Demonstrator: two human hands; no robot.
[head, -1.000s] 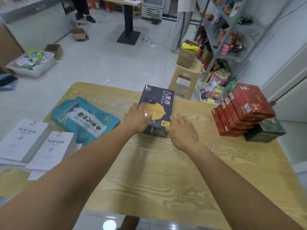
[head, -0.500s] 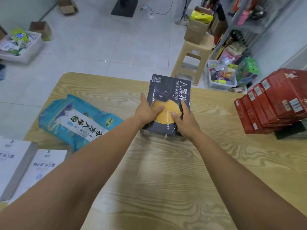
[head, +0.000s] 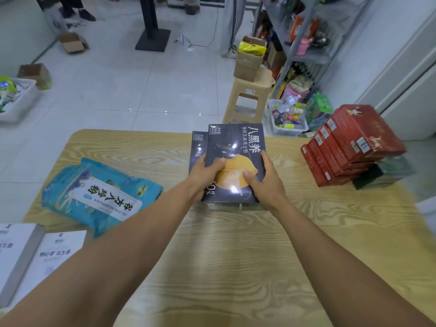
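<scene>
Closing in from the flat, open pose of a second ago, the right hand (head: 267, 182) is now gripping the right edge of the top dark box (head: 236, 145), joining the left hand (head: 204, 175), which is clasping the left edge. Both thumbs are pressing on the yellow disc printed on the lid, while the fingers are curling round the sides and passing out of sight.

This box is lying over a second dark box (head: 197, 147) of the same print at the far middle of the wooden table (head: 236, 267). A strip of the lower one is showing past the upper one's left edge. Whether the upper box is lifting clear of the lower one cannot be told.

Just left of the left forearm, a teal bag (head: 94, 197) with a white label is lying flat on the table. Two white boxes (head: 61, 253) are lying at the near left.

On the right side of the table, well apart from the hands, a stepped stack of red boxes (head: 349, 147) is leaning against a dark green box (head: 382, 173).

Beyond the table's far edge, a beige stool (head: 250, 97) is carrying a cardboard box (head: 247, 64) with a yellow bag in it. Beside it, a metal rack (head: 306, 50) is holding assorted goods, with a clear bin of bottles (head: 287, 119) at its foot. Legs of two people are showing at the far end of the tiled floor.
</scene>
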